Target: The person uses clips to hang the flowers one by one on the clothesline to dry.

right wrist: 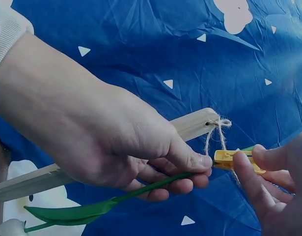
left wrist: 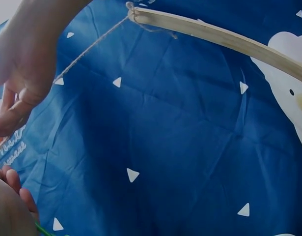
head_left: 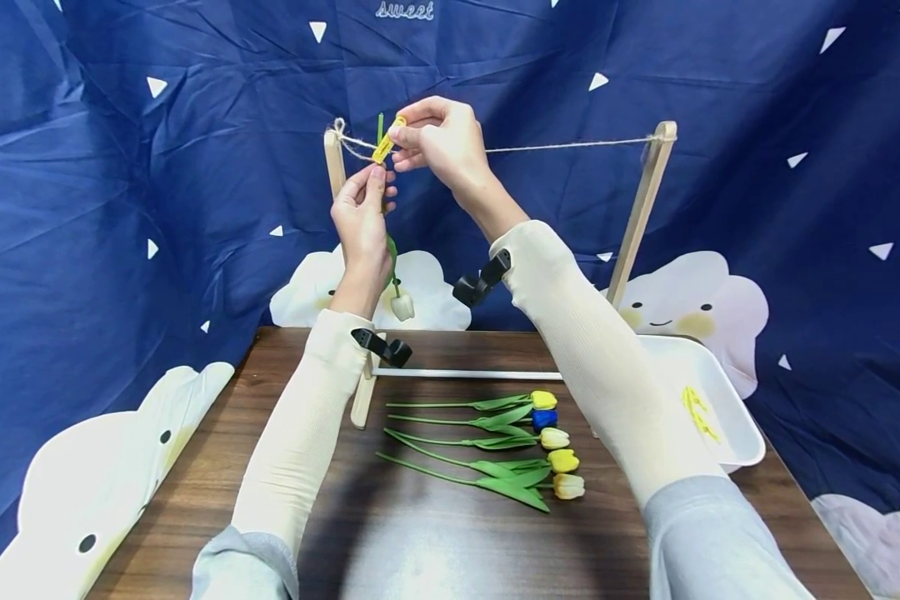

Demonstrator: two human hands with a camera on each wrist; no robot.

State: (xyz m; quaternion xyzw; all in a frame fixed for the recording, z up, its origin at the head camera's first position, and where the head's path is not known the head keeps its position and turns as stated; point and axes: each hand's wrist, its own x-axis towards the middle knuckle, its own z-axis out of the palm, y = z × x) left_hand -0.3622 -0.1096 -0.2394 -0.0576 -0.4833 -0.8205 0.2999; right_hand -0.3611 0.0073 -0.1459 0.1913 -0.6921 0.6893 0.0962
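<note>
1. While both arms reach up to the twine (head_left: 570,145), the left hand (head_left: 362,221) pinches, thumb against fingers, the green stem of a white tulip (head_left: 402,307).
2. Tulip hangs bloom-down beneath those fingers; stem tip pokes out above them.
3. Right hand (head_left: 446,146): thumb and fingertips brought together on a yellow clothespin (head_left: 384,148), no gap left over.
4. Clothespin slants just above the left thumb tip, by stem and twine. From here I cannot tell whether its jaws grip either.
5. Left of the fingers, near: a wooden post (head_left: 334,162), twine tied round its top. Line runs on past the right fingers to a second post (head_left: 642,208).
6. Well below the fingers, five tulips (head_left: 506,443) lie on the table (head_left: 217,483), blooms rightward: yellow, blue, whitish.
7. Lower, far right of the fingers: white tray (head_left: 753,446), small yellow pieces (head_left: 697,412) inside.
</note>
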